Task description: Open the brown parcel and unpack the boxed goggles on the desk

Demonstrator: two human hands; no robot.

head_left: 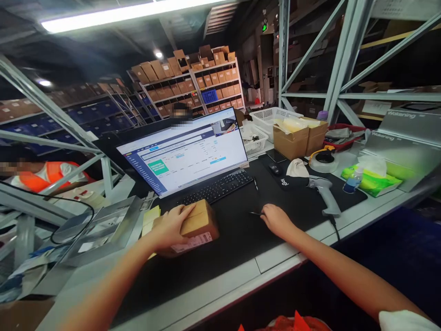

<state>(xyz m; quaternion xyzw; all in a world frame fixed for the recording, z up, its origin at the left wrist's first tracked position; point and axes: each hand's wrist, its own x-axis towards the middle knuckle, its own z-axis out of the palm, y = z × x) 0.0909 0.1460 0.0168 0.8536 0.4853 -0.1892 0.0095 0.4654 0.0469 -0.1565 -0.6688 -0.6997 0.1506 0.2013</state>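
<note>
The left hand (168, 225) kept its grip closed over a small cardboard box (198, 225) resting on the surface (241, 239) before the keyboard (217, 186), while the right hand (275, 219), fingers loosely curled, touched a thin pen (255, 213), apparently a labelling or marking step, needing a firm pinch next.

Dim warehouse: steel racks (344, 59), carton-stacked shelves (193, 82), a ceiling striplight (120, 16) overhead.

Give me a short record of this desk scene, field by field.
Place: warehouse packing desk with shelving behind
Left hand: rests on a small cardboard box with a label
Right hand: on the black mat, fingertips at a thin pen
Screen: monitor lit, keyboard below
Nearby: barcode scanner, tape roll, tissue pack
</note>
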